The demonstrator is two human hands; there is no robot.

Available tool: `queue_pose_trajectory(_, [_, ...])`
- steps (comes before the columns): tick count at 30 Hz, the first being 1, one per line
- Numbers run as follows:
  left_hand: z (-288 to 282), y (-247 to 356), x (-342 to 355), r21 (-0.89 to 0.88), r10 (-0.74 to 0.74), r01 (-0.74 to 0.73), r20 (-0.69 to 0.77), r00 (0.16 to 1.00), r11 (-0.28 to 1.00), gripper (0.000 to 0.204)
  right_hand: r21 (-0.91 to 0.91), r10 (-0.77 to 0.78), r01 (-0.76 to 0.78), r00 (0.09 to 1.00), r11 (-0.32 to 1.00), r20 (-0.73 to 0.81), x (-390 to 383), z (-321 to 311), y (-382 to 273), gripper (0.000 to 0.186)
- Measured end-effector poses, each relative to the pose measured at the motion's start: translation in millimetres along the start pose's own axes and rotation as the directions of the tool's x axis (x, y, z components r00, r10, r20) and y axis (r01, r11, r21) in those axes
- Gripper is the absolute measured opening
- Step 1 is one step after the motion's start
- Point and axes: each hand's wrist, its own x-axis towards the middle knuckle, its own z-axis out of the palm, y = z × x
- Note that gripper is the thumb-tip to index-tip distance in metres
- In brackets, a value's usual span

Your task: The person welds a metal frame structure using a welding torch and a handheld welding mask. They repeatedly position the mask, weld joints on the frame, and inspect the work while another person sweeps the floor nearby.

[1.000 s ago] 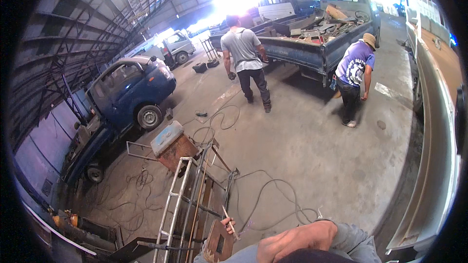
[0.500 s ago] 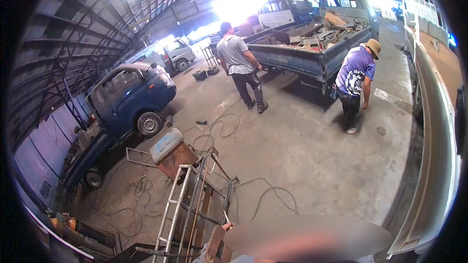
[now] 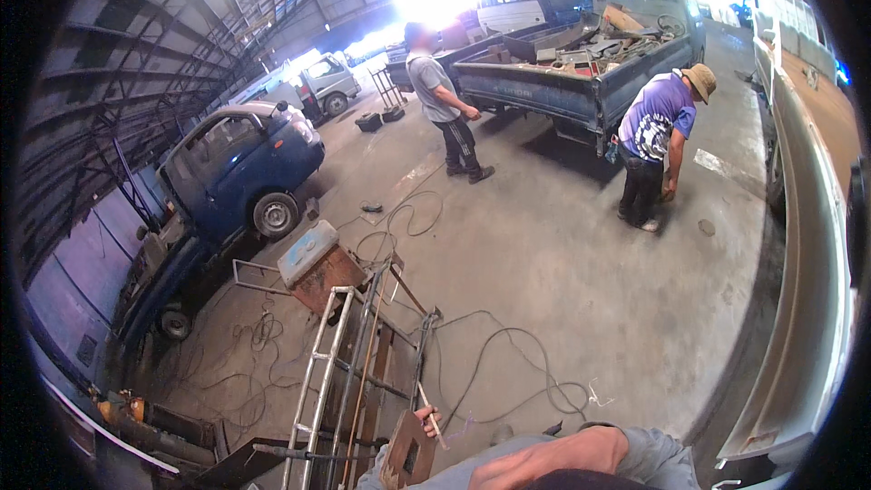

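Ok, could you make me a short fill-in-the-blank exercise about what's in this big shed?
1. The hand with a thin, pale stick shows near the picture's ____ edge.
2. The co-worker in the tan brimmed hat wears a mostly ____ shirt.
3. In the picture, the grey-shirted co-worker stands to that one's ____.

Missing words: bottom; purple; left.
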Motion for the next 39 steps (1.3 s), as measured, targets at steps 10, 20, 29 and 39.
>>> queue_pose_trajectory(10, [-5.7, -13.2, -3.7, 0.079, -0.017, 0.022, -0.063, 0.998, 0.997, 0.033, -0.060, -0.062, 0.056, 0.992, 0.997, -0.105, -13.5, 21.5, 7.9, 0.080])
queue_pose_trajectory(20, [-8.6, -11.0, -19.2, 0.115, -0.009, 0.023, -0.120, 0.993, 0.993, 0.029, 0.035, 0.027, -0.029, 0.998, 0.999, 0.060, -3.4, 5.4, -2.1, 0.080])
queue_pose_trajectory(29, [31.1, -15.8, -21.1, 0.226, 0.044, 0.060, -0.429, 0.902, 0.972, 0.026, 0.068, -0.040, 0.038, 0.999, 0.997, 0.014, -10.9, 8.7, 7.3, 0.079])
queue_pose_trajectory(39, [-0.1, -14.1, -5.2, 0.238, 0.014, 0.074, -0.348, 0.937, 0.968, 0.026, 0.074, -0.046, 0.046, 0.999, 0.996, -0.007, -16.2, -0.6, 6.8, 0.075])
